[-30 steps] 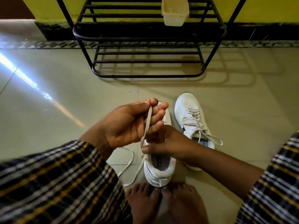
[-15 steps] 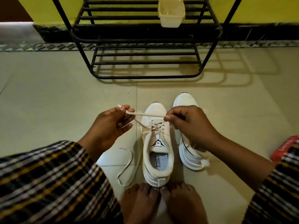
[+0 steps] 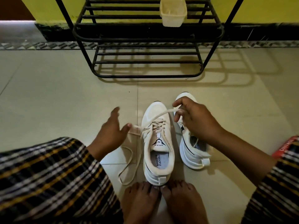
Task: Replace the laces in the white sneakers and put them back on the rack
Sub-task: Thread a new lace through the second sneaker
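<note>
Tub (image 3: 173,12) on rack (image 3: 145,38), contents unclear

Left hand (image 3: 111,126) spread open; right hand (image 3: 192,117) curled, pinching.

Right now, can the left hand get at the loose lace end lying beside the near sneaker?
Probably yes: the left hand is open just above the loose lace end on the floor, left of the near sneaker, with nothing between them.
</note>
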### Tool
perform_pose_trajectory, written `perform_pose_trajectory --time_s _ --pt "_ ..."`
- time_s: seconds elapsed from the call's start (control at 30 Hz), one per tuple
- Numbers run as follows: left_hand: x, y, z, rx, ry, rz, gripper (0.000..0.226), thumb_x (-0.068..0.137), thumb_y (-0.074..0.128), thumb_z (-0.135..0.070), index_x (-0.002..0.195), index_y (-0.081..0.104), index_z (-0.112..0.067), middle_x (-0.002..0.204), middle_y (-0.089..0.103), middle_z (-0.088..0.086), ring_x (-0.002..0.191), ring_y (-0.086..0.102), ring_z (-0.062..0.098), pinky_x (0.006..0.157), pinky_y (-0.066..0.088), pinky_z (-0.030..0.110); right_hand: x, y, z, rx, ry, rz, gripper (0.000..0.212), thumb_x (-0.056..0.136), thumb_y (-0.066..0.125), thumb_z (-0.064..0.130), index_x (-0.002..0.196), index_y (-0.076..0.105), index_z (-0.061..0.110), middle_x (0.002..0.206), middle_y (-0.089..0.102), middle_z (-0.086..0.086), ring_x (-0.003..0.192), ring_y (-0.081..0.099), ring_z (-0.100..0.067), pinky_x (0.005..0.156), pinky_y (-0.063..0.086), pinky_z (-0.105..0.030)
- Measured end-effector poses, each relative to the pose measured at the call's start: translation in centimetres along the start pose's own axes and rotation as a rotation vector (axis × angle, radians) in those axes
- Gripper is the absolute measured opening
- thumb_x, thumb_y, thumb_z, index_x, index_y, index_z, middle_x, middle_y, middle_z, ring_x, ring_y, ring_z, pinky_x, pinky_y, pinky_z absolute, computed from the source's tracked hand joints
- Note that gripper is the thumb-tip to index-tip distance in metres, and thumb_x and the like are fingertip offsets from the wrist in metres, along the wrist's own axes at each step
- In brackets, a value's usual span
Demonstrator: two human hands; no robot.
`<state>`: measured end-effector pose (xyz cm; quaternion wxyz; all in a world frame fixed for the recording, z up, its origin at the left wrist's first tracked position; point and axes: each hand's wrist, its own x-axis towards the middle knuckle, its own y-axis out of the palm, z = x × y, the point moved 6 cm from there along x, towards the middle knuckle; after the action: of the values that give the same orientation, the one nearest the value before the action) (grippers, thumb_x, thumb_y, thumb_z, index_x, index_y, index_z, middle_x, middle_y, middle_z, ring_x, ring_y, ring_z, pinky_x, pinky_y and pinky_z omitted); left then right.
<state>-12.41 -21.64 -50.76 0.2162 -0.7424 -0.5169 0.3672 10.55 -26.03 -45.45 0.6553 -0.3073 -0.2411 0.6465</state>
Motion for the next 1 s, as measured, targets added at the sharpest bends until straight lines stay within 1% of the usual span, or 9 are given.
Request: perform_pose_trajectory --time_s 0.1,0.2,0.3,0.4,0.47,0.63,0.73,0.93,1.0 --pt "-1.3 1.2 -5.7 -0.035 0.39 0.062 0.043 0.093 0.056 -0.029 0.135 0.047 -0.024 0.131 0.054 -0.008 0.119 0.05 0.008 0.088 0.036 0.017 -0.6 1.7 2.1 0.072 -0.072 0.118 0.012 0.095 0.047 0.008 0.097 0.043 0.019 0.071 0.067 0.007 0.058 0.053 0.007 0.062 0.039 -0.016" --pt "-2.0 2.1 -7.1 0.094 0.528 0.034 0.015 0.09 0.06 -0.03 0.102 0.07 -0.026 0.1 0.069 -0.01 0.097 0.058 0.01 0.081 0.045 0.026 -0.7 1.7 3.2 0.097 -0.116 0.139 0.01 0.094 0.051 0.011 0.092 0.045 0.019 0.072 0.069 0.002 0.058 0.055 0.003 0.063 0.041 -0.016" --pt "-1.6 2.1 -5.6 0.097 0.493 -0.004 0.009 0.09 0.061 -0.03 0.09 0.07 -0.026 0.089 0.069 -0.012 0.088 0.059 0.009 0.081 0.047 0.033 -0.6 1.1 3.0 0.082 -0.104 0.092 0.011 0.092 0.055 0.011 0.089 0.048 0.019 0.074 0.071 0.003 0.064 0.058 0.0 0.065 0.041 -0.017" --pt "-1.7 1.9 -5.6 -0.071 0.508 0.022 0.023 0.088 0.063 -0.03 0.109 0.058 -0.037 0.109 0.059 -0.023 0.101 0.054 -0.003 0.087 0.041 0.012 -0.8 1.1 2.6 0.115 -0.079 0.092 0.01 0.091 0.058 0.013 0.086 0.051 0.019 0.071 0.071 0.002 0.07 0.061 0.002 0.067 0.041 -0.012" --pt "-2.2 2.2 -6.5 -0.14 0.552 0.056 0.033 0.089 0.061 -0.034 0.119 0.051 -0.042 0.118 0.051 -0.026 0.11 0.048 -0.007 0.09 0.035 0.005 -1.0 1.7 3.1 0.166 -0.101 0.131 0.009 0.09 0.058 0.012 0.086 0.053 0.017 0.067 0.068 0.003 0.07 0.063 0.0 0.069 0.045 -0.015" --pt "-2.6 1.9 -6.8 -0.113 0.561 -0.052 0.009 0.086 0.057 -0.038 0.083 0.063 -0.031 0.094 0.066 -0.016 0.094 0.058 0.001 0.085 0.042 0.019 -0.9 1.5 2.9 0.18 -0.089 0.044 0.008 0.088 0.061 0.013 0.082 0.058 0.017 0.056 0.063 0.012 0.06 0.062 -0.003 0.068 0.049 -0.023" --pt "-2.4 1.6 -6.2 -0.014 0.521 -0.098 0.012 0.088 0.063 -0.036 0.084 0.069 -0.026 0.087 0.068 -0.012 0.088 0.059 0.007 0.078 0.044 0.025 -0.7 1.2 2.0 0.145 -0.029 0.016 0.008 0.088 0.061 0.015 0.081 0.061 0.016 0.061 0.067 0.007 0.066 0.064 -0.016 0.075 0.05 -0.033" --pt "-2.4 1.5 -6.3 -0.071 0.481 -0.041 0.009 0.087 0.064 -0.031 0.096 0.068 -0.029 0.087 0.069 -0.017 0.087 0.061 -0.001 0.079 0.047 0.021 -0.7 1.8 1.4 0.166 0.035 0.023 0.011 0.085 0.067 0.02 0.075 0.062 0.017 0.061 0.063 0.006 0.058 0.059 -0.001 0.067 0.046 -0.025" --pt "-2.1 1.7 -6.3 -0.037 0.446 -0.022 0.006 0.089 0.062 -0.026 0.087 0.068 -0.027 0.076 0.069 -0.015 0.078 0.064 0.001 0.074 0.051 0.027 -0.5 2.2 1.3 0.198 0.029 0.034 0.011 0.083 0.069 0.021 0.075 0.062 0.017 0.063 0.062 0.007 0.059 0.056 -0.001 0.064 0.045 -0.023"
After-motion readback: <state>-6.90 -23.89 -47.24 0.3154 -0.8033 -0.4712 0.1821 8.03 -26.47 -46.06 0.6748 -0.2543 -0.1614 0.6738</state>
